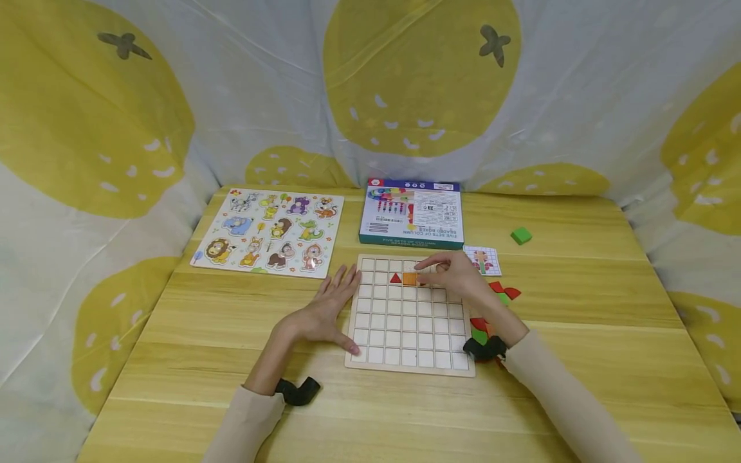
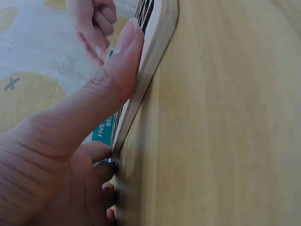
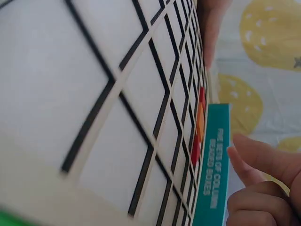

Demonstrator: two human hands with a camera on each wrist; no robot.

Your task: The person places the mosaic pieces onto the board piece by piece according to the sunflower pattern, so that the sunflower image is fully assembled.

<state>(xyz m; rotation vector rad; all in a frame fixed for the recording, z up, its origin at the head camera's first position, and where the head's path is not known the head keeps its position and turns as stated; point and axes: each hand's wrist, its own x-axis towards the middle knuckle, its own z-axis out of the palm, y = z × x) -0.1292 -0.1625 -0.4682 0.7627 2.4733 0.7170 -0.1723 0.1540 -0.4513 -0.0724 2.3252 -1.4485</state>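
Observation:
A wooden grid board with white squares lies in front of me. In its second row from the far edge sit a red triangle and an orange square; a second red piece is mostly hidden by the right hand in the head view. My left hand spreads along the board's left edge, thumb on the near corner and fingertips by the far one. Over the far right part of the board is my right hand, thumb and index finger extended near the orange square, with nothing visible between them.
Right of the board lie several red and green pieces and a small pattern card. A green block sits farther right. Behind the board is a boxed set; an animal puzzle lies back left. A patterned curtain hangs behind the table.

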